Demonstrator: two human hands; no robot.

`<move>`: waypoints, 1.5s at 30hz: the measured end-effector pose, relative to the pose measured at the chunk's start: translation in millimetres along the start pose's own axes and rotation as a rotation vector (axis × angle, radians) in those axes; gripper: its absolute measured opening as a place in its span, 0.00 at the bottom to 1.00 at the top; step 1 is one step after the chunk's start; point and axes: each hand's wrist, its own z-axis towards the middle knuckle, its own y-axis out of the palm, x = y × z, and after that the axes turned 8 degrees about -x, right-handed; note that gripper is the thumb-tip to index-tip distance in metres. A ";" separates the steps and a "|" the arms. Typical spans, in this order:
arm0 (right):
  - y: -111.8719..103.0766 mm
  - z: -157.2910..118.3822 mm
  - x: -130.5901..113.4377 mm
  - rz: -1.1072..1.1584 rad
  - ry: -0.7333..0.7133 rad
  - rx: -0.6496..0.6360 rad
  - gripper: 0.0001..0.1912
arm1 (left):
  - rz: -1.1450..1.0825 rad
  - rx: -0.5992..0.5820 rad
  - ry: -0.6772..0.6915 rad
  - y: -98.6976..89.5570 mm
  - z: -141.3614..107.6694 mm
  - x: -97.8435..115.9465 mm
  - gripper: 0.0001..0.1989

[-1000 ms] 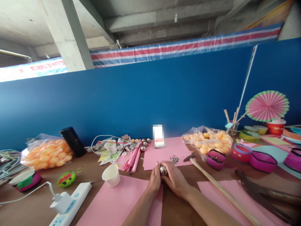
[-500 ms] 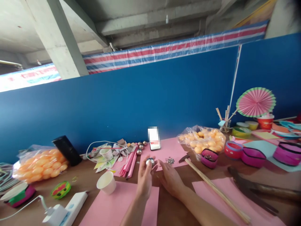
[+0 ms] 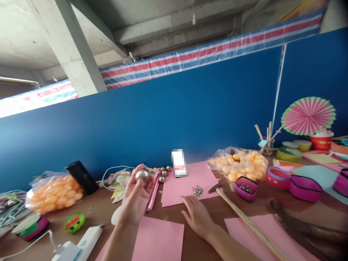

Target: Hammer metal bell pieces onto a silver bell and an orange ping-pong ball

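Note:
A shiny silver ball (image 3: 143, 175) is held up in my left hand (image 3: 133, 203), gripped by the fingertips and thumb. Lower down and to the right, my right hand (image 3: 198, 216) lies over the table with fingers stretched and thumb apart, nothing visible in it. Its fingertips reach the near edge of a pink sheet (image 3: 187, 177). A small heap of shiny metal bits (image 3: 198, 191) rests on that sheet just beyond them. More silver balls (image 3: 162, 178) sit at the sheet's left side, and folded pink paper strips (image 3: 154, 192) lie beside my left hand.
Bags of orange balls stand left (image 3: 58, 194) and right (image 3: 244, 165). A hammer (image 3: 244, 214) lies right of my right hand, near a purple pouch (image 3: 246, 189). A phone (image 3: 179, 163) stands at the back. A power strip (image 3: 91, 239) is front left; a blue partition (image 3: 163, 119) rises behind.
My left hand has moved left and up with the silver ball, away from my right hand. My right hand has drawn slightly back toward me. The view has shifted a little.

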 end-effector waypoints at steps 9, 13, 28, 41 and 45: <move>3.7 3.6 3.1 -0.016 0.015 -0.051 0.25 | 1.425 -0.175 -0.132 -38.1 79.4 -110.7 0.19; 6.6 4.4 4.8 -0.012 0.019 -0.061 0.25 | 1.582 -0.202 -0.166 -32.9 90.3 -130.1 0.24; 6.4 4.2 6.3 0.009 0.004 -0.066 0.25 | 1.752 -0.332 -0.290 -62.6 118.0 -128.5 0.24; 6.7 5.0 6.9 -0.020 0.018 -0.070 0.24 | 1.238 0.096 -0.203 -55.7 112.2 -138.5 0.15; 6.0 4.7 7.0 -0.017 0.005 -0.077 0.23 | 0.910 0.292 -0.177 -59.2 104.0 -130.8 0.13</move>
